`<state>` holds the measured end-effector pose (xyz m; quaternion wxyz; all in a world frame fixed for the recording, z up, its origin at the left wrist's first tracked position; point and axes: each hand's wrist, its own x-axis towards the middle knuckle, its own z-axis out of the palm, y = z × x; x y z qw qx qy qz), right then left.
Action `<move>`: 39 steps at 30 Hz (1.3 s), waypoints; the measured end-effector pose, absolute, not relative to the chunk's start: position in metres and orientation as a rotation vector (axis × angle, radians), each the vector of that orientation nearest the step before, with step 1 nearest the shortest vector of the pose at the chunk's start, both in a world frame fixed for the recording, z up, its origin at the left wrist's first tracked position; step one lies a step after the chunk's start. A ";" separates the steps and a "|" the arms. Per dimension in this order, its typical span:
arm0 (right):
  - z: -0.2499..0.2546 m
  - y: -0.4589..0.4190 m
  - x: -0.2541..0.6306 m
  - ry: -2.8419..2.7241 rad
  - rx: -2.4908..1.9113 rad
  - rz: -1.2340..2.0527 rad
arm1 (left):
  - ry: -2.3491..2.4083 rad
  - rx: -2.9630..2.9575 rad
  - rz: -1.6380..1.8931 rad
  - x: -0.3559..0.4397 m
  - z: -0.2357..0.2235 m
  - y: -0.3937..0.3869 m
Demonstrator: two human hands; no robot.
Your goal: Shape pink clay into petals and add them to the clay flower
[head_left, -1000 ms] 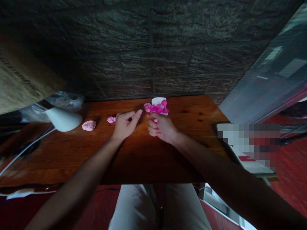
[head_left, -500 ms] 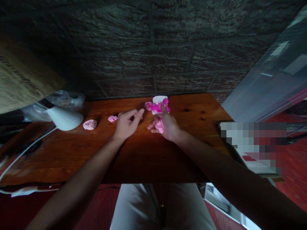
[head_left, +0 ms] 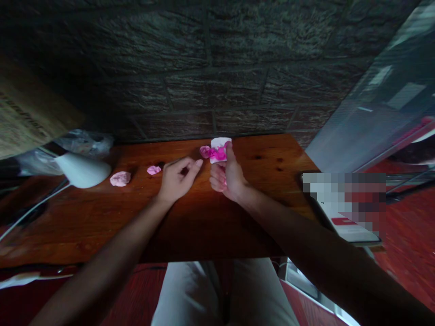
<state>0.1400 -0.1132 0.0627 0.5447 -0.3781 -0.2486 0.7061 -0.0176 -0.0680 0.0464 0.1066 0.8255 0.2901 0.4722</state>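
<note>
My right hand (head_left: 229, 175) has its fingers curled round a lump of pink modelling clay (head_left: 224, 182), mostly hidden in the palm. Its thumb points away from me, in front of magenta clay pieces (head_left: 219, 154) lying on a white card (head_left: 219, 143). A rosette-like pink clay piece (head_left: 205, 151) touches the left of these. My left hand (head_left: 178, 179) rests on the table, fingers loosely curled and thumb stretched toward the right; nothing shows in it. Left of that hand lie a small pink clay piece (head_left: 154, 170) and a larger pale pink lump (head_left: 120, 179).
On the left of the wooden table (head_left: 84, 222) stand a white lamp-like cone (head_left: 83, 168) with a cable, a plastic bag (head_left: 91, 141) and a brown printed package (head_left: 30, 108). A dark brick wall (head_left: 234, 81) rises behind. At right are a translucent panel (head_left: 370, 90) and a partly blurred-out surface.
My right fingers have closed further round the pink clay, which now shows less. The thumb has straightened. The whole view has shifted slightly; my left hand keeps its curled pose.
</note>
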 end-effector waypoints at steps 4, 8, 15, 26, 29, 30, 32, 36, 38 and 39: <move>0.055 -0.103 0.145 -0.460 -0.876 1.635 | 0.596 2.567 1.377 -0.014 0.051 -0.075; 0.056 -0.100 0.145 -0.386 -0.799 1.739 | 0.327 2.689 1.195 -0.010 0.050 -0.071; 0.058 -0.101 0.143 -0.389 -0.732 1.810 | 0.354 2.629 1.103 -0.010 0.044 -0.070; 0.057 -0.104 0.139 -0.470 -0.798 1.863 | 0.510 2.545 1.063 -0.012 0.047 -0.073; 0.058 -0.106 0.139 -0.496 -0.822 1.908 | 0.607 2.475 1.111 -0.011 0.047 -0.076; 0.059 -0.107 0.139 -0.507 -0.822 1.909 | 0.629 2.461 1.125 -0.011 0.047 -0.076; 0.059 -0.108 0.138 -0.543 -0.822 1.883 | 0.677 2.440 1.156 -0.011 0.046 -0.076; 0.055 -0.108 0.135 -0.624 -0.841 1.772 | 0.772 2.424 1.234 -0.011 0.045 -0.073; 0.051 -0.108 0.134 -0.650 -0.866 1.729 | 0.797 2.433 1.216 -0.011 0.045 -0.073; 0.049 -0.107 0.134 -0.664 -0.881 1.707 | 0.795 2.436 1.191 -0.010 0.044 -0.072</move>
